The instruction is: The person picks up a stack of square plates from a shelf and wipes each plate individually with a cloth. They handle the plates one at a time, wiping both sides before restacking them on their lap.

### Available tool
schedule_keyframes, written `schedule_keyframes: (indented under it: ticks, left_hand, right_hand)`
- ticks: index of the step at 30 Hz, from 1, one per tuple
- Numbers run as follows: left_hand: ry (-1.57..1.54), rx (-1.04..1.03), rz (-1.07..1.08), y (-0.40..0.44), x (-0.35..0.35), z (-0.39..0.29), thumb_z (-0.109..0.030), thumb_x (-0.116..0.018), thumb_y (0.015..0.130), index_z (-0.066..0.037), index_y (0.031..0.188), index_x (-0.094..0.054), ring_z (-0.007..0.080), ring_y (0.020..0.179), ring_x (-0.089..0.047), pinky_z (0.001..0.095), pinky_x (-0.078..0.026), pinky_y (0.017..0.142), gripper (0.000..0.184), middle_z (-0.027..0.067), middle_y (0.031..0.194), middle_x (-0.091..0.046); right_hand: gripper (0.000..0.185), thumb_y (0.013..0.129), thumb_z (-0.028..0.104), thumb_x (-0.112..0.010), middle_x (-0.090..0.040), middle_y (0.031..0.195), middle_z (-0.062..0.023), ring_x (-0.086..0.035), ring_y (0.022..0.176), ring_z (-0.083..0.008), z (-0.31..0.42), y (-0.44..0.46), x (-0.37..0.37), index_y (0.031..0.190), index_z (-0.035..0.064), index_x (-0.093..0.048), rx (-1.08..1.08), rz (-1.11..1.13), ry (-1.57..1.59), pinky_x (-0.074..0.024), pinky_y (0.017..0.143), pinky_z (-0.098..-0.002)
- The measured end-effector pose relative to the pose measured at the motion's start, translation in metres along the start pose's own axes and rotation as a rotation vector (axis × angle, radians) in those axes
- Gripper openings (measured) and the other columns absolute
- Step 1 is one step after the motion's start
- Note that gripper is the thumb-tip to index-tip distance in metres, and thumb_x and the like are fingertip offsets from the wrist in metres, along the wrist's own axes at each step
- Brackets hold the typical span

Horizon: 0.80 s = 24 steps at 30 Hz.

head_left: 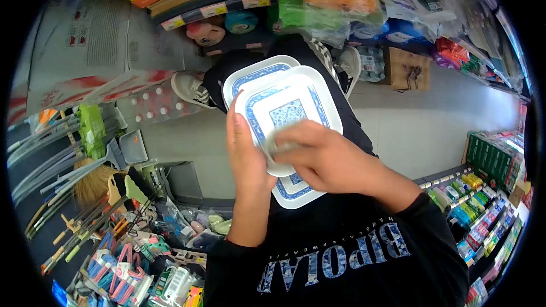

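A white rectangular tray [321, 88] with a blue patterned border and centre is tilted over my lap. My left hand [248, 153] grips its left edge, thumb along the rim. My right hand [327, 153] is closed over the tray's lower part, smeared by motion. Under its fingers is a greyish, blurred piece that looks like a cloth [277, 143], pressed to or close above the tray's surface. A second tray [304, 198] of the same pattern lies beneath the first on my dark-clothed legs, showing at the top left and bottom.
Cardboard boxes [85, 51] stand at the left, beside pink-capped bottles [162, 102] on the floor. Brooms, dustpans [134, 146] and packaged hangers [122, 273] crowd the lower left. A shelf of bottles and bags is ahead; a brown carton [406, 68] and stocked shelves [478, 210] are at the right.
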<state>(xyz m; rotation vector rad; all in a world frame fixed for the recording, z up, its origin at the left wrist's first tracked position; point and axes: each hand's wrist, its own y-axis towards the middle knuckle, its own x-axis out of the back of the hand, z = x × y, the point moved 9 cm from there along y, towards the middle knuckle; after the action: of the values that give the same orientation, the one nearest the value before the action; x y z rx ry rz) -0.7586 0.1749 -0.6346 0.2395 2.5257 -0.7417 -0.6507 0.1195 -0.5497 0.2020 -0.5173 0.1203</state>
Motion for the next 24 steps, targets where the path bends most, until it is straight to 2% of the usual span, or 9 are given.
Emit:
schedule_keyframes:
  ticks: [2, 4, 6, 8, 12, 15, 18, 22, 24]
  left_hand:
    - [-0.086, -0.041, 0.026, 0.002, 0.008, -0.006, -0.031, -0.042, 0.111, -0.005, 0.153, -0.034, 0.0281, 0.127, -0.059, 0.0427, -0.052, 0.104, 0.050, 0.0185, 0.142, -0.053]
    - [-0.013, -0.110, -0.003, -0.002, 0.008, -0.017, -0.023, -0.046, 0.109, -0.004, 0.153, -0.033, 0.0279, 0.127, -0.059, 0.0430, -0.052, 0.104, 0.050, 0.0190, 0.141, -0.053]
    - [-0.017, -0.143, -0.017, -0.005, 0.011, -0.020, -0.016, -0.048, 0.107, -0.004, 0.154, -0.031, 0.0278, 0.127, -0.059, 0.0433, -0.053, 0.105, 0.051, 0.0193, 0.142, -0.052]
    - [-0.092, -0.144, -0.004, -0.004, 0.013, -0.021, -0.009, -0.050, 0.104, -0.004, 0.154, -0.030, 0.0277, 0.127, -0.059, 0.0435, -0.053, 0.105, 0.054, 0.0195, 0.142, -0.052]
    - [-0.132, -0.116, 0.013, -0.006, 0.008, -0.020, -0.009, -0.048, 0.104, -0.004, 0.154, -0.030, 0.0286, 0.127, -0.058, 0.0443, -0.052, 0.106, 0.053, 0.0200, 0.143, -0.051]
    - [-0.118, -0.070, -0.001, -0.007, 0.006, -0.015, -0.009, -0.047, 0.104, -0.004, 0.154, -0.029, 0.0301, 0.128, -0.058, 0.0451, -0.052, 0.106, 0.053, 0.0210, 0.143, -0.051]
    - [-0.137, -0.078, 0.053, -0.009, 0.001, -0.015, -0.010, -0.047, 0.104, -0.003, 0.154, -0.030, 0.0304, 0.128, -0.059, 0.0449, -0.052, 0.106, 0.053, 0.0211, 0.144, -0.051]
    - [-0.166, -0.100, 0.042, -0.007, 0.000, -0.015, -0.011, -0.047, 0.104, -0.003, 0.153, -0.029, 0.0309, 0.127, -0.059, 0.0453, -0.053, 0.104, 0.053, 0.0215, 0.142, -0.052]
    - [-0.181, -0.097, 0.022, -0.007, 0.000, -0.016, -0.012, -0.047, 0.104, -0.003, 0.152, -0.030, 0.0312, 0.127, -0.059, 0.0454, -0.054, 0.104, 0.052, 0.0215, 0.141, -0.053]
  right_hand:
    - [0.028, 0.075, -0.001, -0.064, -0.064, 0.112, -0.0164, -0.063, 0.102, -0.0339, 0.005, -0.011, 0.008, 0.103, 0.0013, -0.071, 0.008, 0.140, 0.161, -0.0517, 0.093, -0.0426]
    - [0.024, 0.075, 0.001, -0.061, -0.064, 0.110, -0.0170, -0.064, 0.103, -0.0303, -0.010, -0.029, 0.043, 0.098, 0.0005, -0.069, -0.097, 0.016, 0.309, -0.0511, 0.094, -0.0397]
    - [0.019, 0.079, 0.006, -0.057, -0.063, 0.112, -0.0188, -0.063, 0.108, -0.0289, -0.041, -0.054, 0.089, 0.094, -0.0026, -0.065, -0.260, -0.389, 0.325, -0.0506, 0.094, -0.0390]
    - [0.024, 0.086, 0.015, -0.054, -0.063, 0.112, -0.0207, -0.062, 0.107, -0.0308, -0.069, -0.061, 0.108, 0.094, -0.0057, -0.062, -0.235, -0.695, 0.743, -0.0512, 0.094, -0.0403]
    - [0.033, 0.092, 0.023, -0.052, -0.060, 0.132, -0.0256, -0.059, 0.120, -0.0389, -0.102, -0.062, 0.071, 0.101, -0.0075, -0.064, -0.345, -0.655, 1.530, -0.0442, 0.108, -0.0497]
    - [0.038, 0.092, 0.021, -0.052, -0.057, 0.137, -0.0272, -0.058, 0.124, -0.0403, -0.099, -0.051, 0.052, 0.105, -0.0123, -0.065, -0.276, -0.629, 1.584, -0.0388, 0.114, -0.0499]
    - [0.029, 0.091, 0.016, -0.056, -0.057, 0.138, -0.0280, -0.054, 0.129, -0.0405, -0.095, -0.044, 0.054, 0.099, -0.0089, -0.068, -0.281, -0.567, 1.424, -0.0361, 0.114, -0.0523]
    - [0.010, 0.083, 0.014, -0.076, -0.059, 0.138, -0.0223, -0.045, 0.138, -0.0433, -0.024, -0.028, 0.082, 0.087, 0.0065, -0.072, -0.043, -0.332, -0.068, -0.0314, 0.115, -0.0549]
    - [0.012, 0.083, 0.018, -0.077, -0.063, 0.129, -0.0163, -0.053, 0.128, -0.0391, 0.005, -0.026, 0.082, 0.089, 0.0089, -0.072, -0.014, -0.294, -0.336, -0.0341, 0.112, -0.0542]
